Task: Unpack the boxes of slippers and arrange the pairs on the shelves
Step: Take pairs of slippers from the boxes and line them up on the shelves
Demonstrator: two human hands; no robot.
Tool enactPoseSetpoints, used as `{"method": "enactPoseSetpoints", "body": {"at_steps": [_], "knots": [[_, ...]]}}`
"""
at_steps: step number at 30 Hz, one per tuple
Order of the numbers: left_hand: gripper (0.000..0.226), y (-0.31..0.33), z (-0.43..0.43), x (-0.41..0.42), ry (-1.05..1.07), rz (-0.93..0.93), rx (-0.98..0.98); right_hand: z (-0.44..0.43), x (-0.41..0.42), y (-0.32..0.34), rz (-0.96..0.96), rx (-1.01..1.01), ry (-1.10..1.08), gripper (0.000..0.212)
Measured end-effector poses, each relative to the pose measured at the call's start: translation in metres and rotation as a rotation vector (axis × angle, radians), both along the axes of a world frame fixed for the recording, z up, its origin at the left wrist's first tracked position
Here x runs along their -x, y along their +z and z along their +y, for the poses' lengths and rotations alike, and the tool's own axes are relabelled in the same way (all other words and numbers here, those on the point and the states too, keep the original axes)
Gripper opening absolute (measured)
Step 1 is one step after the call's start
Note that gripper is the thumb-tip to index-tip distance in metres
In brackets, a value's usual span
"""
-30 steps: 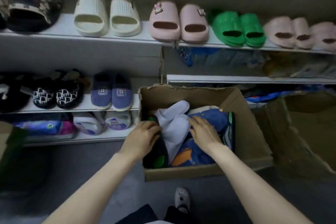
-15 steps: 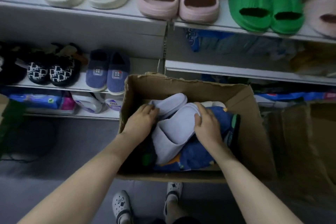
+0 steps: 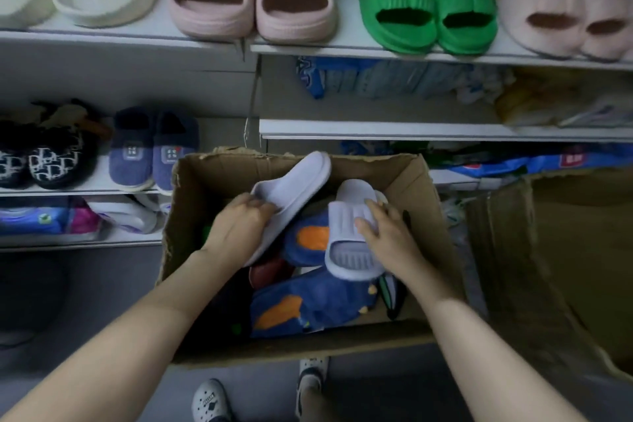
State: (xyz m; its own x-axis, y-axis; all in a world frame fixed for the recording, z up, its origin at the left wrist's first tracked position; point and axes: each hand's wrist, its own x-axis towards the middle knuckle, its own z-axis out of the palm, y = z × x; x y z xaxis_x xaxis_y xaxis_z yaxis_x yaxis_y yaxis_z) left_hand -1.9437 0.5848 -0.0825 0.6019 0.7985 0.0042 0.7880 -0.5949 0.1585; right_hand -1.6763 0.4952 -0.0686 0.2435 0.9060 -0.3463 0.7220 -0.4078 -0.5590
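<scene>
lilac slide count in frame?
2. One lilac slide in the left hand, the other lilac slide in the right hand, both above the cardboard box. More may lie buried.

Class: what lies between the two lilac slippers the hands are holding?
A blue slipper with an orange patch, lower in the cardboard box, shows between the left lilac slipper and the right lilac slipper, in the head view.

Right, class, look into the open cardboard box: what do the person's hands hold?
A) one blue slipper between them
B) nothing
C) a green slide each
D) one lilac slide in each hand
D: the left hand grips one lilac slide and the right hand grips the other lilac slide, both over the cardboard box.
</scene>
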Motion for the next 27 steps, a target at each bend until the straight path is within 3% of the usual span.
{"method": "enactPoseSetpoints", "body": {"at_steps": [2, 6, 9, 11, 13, 15, 18, 22, 27], "knots": [[0.035, 0.022, -0.011, -0.016, -0.045, -0.062, -0.155, -0.015, 0.005, -0.011, 0.045, 0.022, 0.049, 0.056], [0.005, 0.041, -0.035, -0.057, -0.010, -0.019, -0.120, -0.024, 0.001, -0.019, 0.129, 0.039, -0.066, 0.073], [0.024, 0.013, -0.048, -0.071, 0.112, -0.093, 0.195, -0.022, -0.001, -0.022, 0.188, 0.116, -0.173, 0.089], [0.033, -0.002, -0.058, -0.065, 0.239, -0.330, 0.356, -0.023, -0.001, -0.026, 0.230, 0.154, -0.164, 0.092], [0.045, -0.010, -0.066, -0.052, 0.367, -0.502, 0.308, -0.024, -0.006, -0.030, 0.250, 0.138, -0.144, 0.092], [0.063, -0.019, -0.071, -0.038, 0.511, -0.467, 0.340, -0.022, -0.012, -0.032, 0.257, 0.136, -0.124, 0.091], [0.093, -0.029, -0.074, -0.025, 0.717, -0.539, 0.774, -0.021, -0.013, -0.030, 0.253, 0.146, -0.096, 0.089], [0.115, -0.033, -0.076, -0.013, 0.669, -0.700, 0.946, -0.023, -0.015, -0.025, 0.277, 0.134, -0.087, 0.092], [0.099, -0.020, -0.082, -0.008, 0.573, -0.830, 0.983, -0.041, -0.008, -0.010, 0.328, -0.010, -0.178, 0.092]]}}
